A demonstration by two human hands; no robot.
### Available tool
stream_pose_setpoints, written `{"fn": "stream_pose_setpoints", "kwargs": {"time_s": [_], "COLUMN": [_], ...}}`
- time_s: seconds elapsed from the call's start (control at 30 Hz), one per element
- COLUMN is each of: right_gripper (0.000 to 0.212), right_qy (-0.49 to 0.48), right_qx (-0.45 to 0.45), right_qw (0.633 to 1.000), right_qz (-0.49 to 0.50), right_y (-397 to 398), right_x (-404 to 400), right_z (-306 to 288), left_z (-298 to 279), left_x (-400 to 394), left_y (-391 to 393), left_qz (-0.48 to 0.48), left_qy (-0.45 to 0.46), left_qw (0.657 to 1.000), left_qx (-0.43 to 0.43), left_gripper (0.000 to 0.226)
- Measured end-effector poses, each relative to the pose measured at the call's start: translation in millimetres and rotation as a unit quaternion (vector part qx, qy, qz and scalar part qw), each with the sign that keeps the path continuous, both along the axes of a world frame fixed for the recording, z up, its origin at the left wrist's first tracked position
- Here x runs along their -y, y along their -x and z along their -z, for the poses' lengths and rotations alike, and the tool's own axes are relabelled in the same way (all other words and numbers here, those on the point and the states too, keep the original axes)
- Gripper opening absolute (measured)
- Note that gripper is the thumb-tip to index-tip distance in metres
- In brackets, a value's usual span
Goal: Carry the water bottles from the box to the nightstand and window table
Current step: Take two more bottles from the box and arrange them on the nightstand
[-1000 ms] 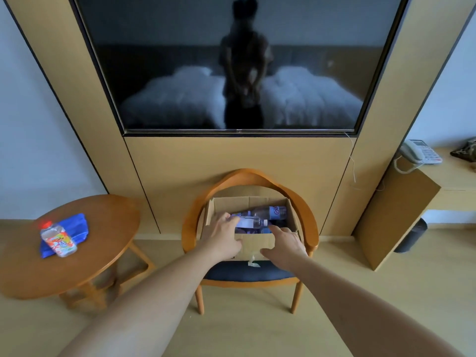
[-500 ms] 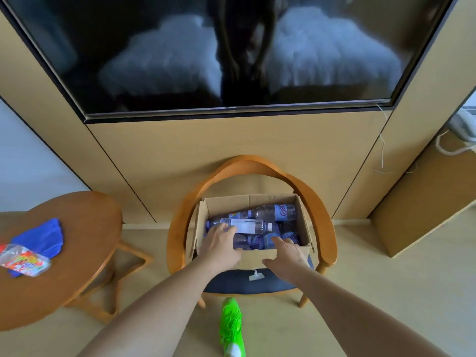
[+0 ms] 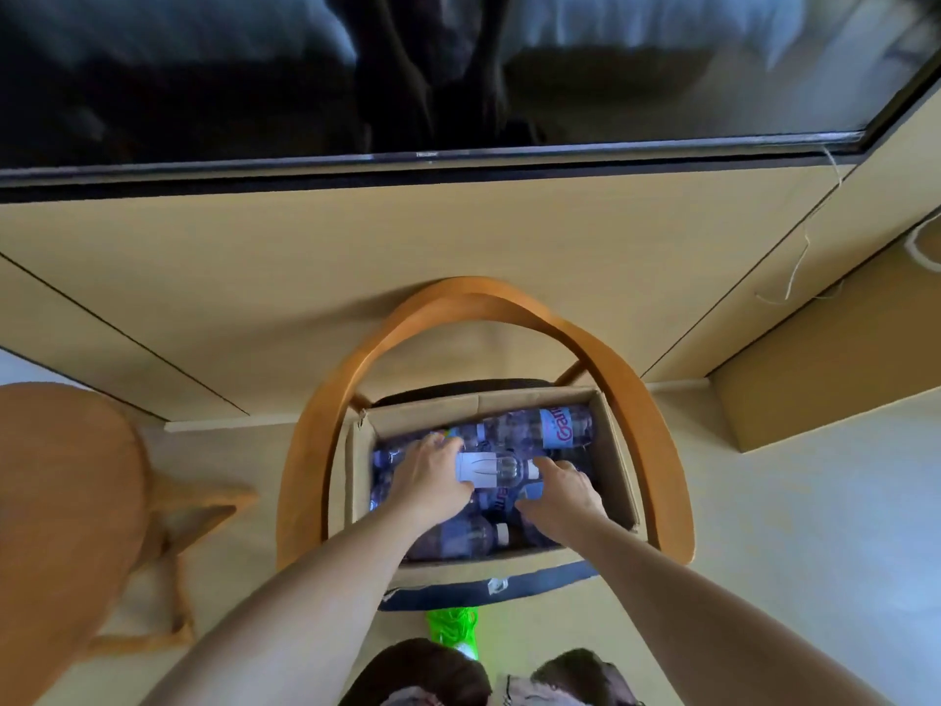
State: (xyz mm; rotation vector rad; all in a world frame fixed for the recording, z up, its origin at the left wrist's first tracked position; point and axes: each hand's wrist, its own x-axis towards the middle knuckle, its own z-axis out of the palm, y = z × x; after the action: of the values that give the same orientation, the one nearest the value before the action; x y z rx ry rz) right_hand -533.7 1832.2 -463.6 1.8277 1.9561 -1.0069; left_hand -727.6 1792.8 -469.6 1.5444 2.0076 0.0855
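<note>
An open cardboard box (image 3: 618,466) stands on the seat of a wooden armchair (image 3: 646,400) and holds several clear water bottles lying on their sides. One bottle with a white label (image 3: 491,469) lies on top of the pile. My left hand (image 3: 433,484) grips its bottom end, fingers curled over it. My right hand (image 3: 562,494) is inside the box with its fingertips by that bottle's white cap and its thumb spread over the bottles below. A bottle with a red-lettered label (image 3: 552,430) lies along the box's far wall.
A round wooden side table (image 3: 61,501) stands to the left of the chair. A large dark TV screen (image 3: 458,68) hangs on the wood-panelled wall above. A wooden cabinet side (image 3: 840,369) juts out at right. A green shoe (image 3: 453,629) shows on the floor below the seat.
I have leaned in over the box. Both hands have gone from its front edge down among the bottles, and the left now holds the white-labelled one.
</note>
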Motion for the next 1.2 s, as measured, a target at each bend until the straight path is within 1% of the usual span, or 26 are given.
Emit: {"fn": "stream_pose_setpoints", "kwargs": {"time_s": [0.17, 0.27, 0.37, 0.47, 0.57, 0.67, 0.77, 0.87, 0.93, 1.0, 1.07, 1.13, 1.2], "right_gripper": [0.061, 0.055, 0.052, 0.047, 0.05, 0.061, 0.073, 0.081, 0.083, 0.08, 0.074, 0.077, 0.081], "right_qy": [0.036, 0.082, 0.136, 0.176, 0.186, 0.192, 0.207, 0.204, 0.209, 0.233, 0.256, 0.258, 0.237], "right_qx": [0.022, 0.021, 0.015, 0.017, 0.027, 0.036, 0.011, -0.015, -0.023, -0.034, -0.058, -0.073, -0.064], "right_qw": [0.999, 0.995, 0.985, 0.975, 0.97, 0.962, 0.963, 0.968, 0.968, 0.963, 0.96, 0.961, 0.968], "right_qz": [-0.016, -0.057, -0.107, -0.133, -0.157, -0.192, -0.174, -0.148, -0.138, -0.13, -0.1, -0.066, -0.053], "right_y": [11.7, 19.1, 25.9, 30.3, 34.4, 43.2, 50.9, 49.5, 47.1, 46.8, 46.4, 44.0, 39.5], "right_x": [-15.2, -16.3, -10.0, -3.4, 0.2, 0.4, 4.8, 7.9, 6.8, 3.4, 0.4, -0.6, -0.8], "right_z": [24.6, 46.3, 69.7, 92.0, 109.8, 123.8, 134.7, 139.7, 138.7, 135.7, 130.9, 123.6, 116.1], "left_z": [24.5, 38.3, 53.8, 72.0, 89.4, 103.8, 111.8, 110.7, 107.3, 103.4, 99.5, 95.8, 92.2], "left_x": [-11.5, -16.2, -19.9, -22.3, -24.6, -26.9, -28.9, -37.1, -43.5, -45.8, -41.1, -31.2, -20.8], "left_y": [13.4, 12.5, 9.1, 5.9, -0.2, -8.5, -13.9, -14.3, -12.2, -8.6, -3.3, 4.4, 13.5], "left_qz": [0.001, 0.006, 0.003, 0.021, 0.05, 0.066, 0.086, 0.111, 0.116, 0.117, 0.095, 0.044, -0.01], "left_qy": [0.036, 0.047, 0.049, 0.056, 0.062, 0.083, 0.086, 0.094, 0.11, 0.122, 0.141, 0.167, 0.18], "left_qw": [0.999, 0.999, 0.998, 0.997, 0.995, 0.992, 0.987, 0.979, 0.976, 0.976, 0.979, 0.982, 0.982], "left_qx": [-0.008, -0.024, -0.032, -0.041, -0.052, -0.064, -0.106, -0.143, -0.147, -0.139, -0.113, -0.082, -0.06], "left_gripper": [0.067, 0.071, 0.072, 0.072, 0.073, 0.076, 0.076, 0.073, 0.071, 0.068, 0.062, 0.065, 0.066]}}
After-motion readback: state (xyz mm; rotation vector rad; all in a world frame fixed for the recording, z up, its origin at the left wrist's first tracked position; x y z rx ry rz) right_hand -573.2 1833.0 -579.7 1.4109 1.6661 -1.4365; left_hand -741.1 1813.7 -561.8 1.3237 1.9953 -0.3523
